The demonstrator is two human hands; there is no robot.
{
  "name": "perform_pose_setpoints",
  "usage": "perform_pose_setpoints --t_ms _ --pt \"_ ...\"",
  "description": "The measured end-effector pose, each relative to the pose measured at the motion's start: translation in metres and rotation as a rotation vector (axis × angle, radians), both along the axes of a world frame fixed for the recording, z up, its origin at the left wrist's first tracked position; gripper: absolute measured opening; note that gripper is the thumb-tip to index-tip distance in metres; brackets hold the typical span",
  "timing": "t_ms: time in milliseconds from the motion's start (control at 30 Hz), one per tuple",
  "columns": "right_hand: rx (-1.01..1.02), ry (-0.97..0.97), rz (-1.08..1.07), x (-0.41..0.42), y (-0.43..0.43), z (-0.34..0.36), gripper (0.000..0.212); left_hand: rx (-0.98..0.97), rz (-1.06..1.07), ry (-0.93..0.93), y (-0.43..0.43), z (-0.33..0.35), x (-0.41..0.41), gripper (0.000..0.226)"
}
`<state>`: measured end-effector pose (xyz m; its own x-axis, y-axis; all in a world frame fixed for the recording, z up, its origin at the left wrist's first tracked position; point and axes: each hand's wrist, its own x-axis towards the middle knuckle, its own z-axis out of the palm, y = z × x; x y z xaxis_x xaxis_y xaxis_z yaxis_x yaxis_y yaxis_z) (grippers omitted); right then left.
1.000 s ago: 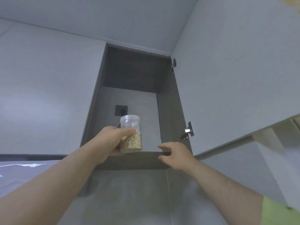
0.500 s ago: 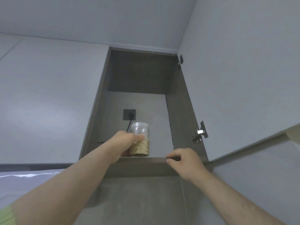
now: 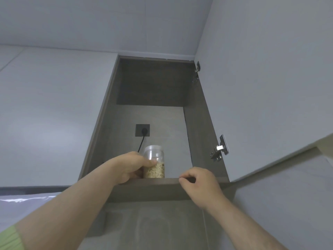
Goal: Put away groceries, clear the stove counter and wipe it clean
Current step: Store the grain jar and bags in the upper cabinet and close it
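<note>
My left hand (image 3: 129,166) reaches up into the open wall cabinet (image 3: 198,134) and grips the jar (image 3: 155,165), thumb across its front and the other fingers wrapped round its far side, out of my sight. The jar is clear plastic with a pale lid, upright, its lower part filled with pale flakes. It sits just behind the shelf edge (image 3: 149,188), toward the left of the compartment; the edge hides its base, so I cannot tell whether it rests on the shelf floor. My right hand (image 3: 200,183) is beside it, apart from the jar, fingers curled over the top of that same shelf edge with the thumb tucked under them against its front. On the back wall above the jar is a dark outlet (image 3: 142,130) with a black cord (image 3: 141,144) running down behind the lid. The cabinet door (image 3: 270,87) stands swung open on the right, a metal hinge (image 3: 219,148) showing low on it.
</note>
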<state>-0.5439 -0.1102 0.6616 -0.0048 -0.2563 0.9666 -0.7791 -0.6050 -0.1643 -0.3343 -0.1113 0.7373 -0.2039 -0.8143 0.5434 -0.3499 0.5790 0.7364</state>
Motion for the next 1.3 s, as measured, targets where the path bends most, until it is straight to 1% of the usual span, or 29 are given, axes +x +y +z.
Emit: perform_pose_setpoints --t_ms 67,233,367,433,533,733,833,900,1067,1133,1167,1200,1233,1300 --pt "-0.012 -0.008 0.006 0.001 -0.001 -0.001 0.013 0.005 -0.017 -0.022 0.000 -0.001 0.000 0.029" --pt "-0.043 -0.004 0.009 0.002 -0.002 -0.003 0.015 -0.022 0.003 -0.003 -0.001 -0.003 0.001 0.026" --pt "-0.060 -0.002 0.006 0.004 -0.001 -0.004 0.028 -0.014 0.064 0.024 -0.007 0.000 0.004 0.032" --pt "-0.059 -0.005 0.006 0.004 -0.001 -0.004 0.031 -0.025 0.097 0.030 -0.011 0.001 0.004 0.034" --pt "-0.050 -0.017 0.015 0.004 -0.001 -0.004 0.022 -0.043 0.148 0.023 -0.016 0.002 0.002 0.033" --pt "-0.039 -0.013 0.017 0.004 0.000 -0.005 0.017 -0.028 0.208 -0.045 -0.023 0.008 0.000 0.031" --pt "-0.033 0.012 -0.008 0.001 -0.002 -0.004 0.012 -0.030 0.209 -0.039 -0.027 0.009 0.001 0.030" --pt "-0.026 0.038 -0.034 0.000 -0.004 -0.003 0.015 -0.026 0.197 -0.039 -0.028 0.009 0.002 0.029" --pt "-0.022 0.042 -0.052 0.000 -0.004 -0.003 0.016 -0.019 0.212 -0.031 -0.025 0.006 0.005 0.038" --pt "-0.018 0.034 -0.050 0.000 -0.004 -0.003 0.016 -0.033 0.220 -0.055 -0.021 0.003 0.006 0.051" --pt "-0.020 0.035 -0.049 0.000 -0.004 -0.003 0.016 -0.062 0.230 -0.082 -0.021 0.001 0.006 0.057" --pt "-0.018 0.039 -0.053 -0.001 -0.005 -0.004 0.016 -0.133 0.252 -0.108 -0.015 -0.005 0.003 0.058" --pt "-0.020 0.047 -0.056 -0.001 -0.005 -0.005 0.017 -0.246 0.274 -0.124 -0.010 -0.013 0.001 0.052" --pt "-0.040 0.055 -0.068 -0.001 -0.006 -0.011 0.022 -0.540 0.332 -0.103 0.000 -0.033 -0.005 0.064"
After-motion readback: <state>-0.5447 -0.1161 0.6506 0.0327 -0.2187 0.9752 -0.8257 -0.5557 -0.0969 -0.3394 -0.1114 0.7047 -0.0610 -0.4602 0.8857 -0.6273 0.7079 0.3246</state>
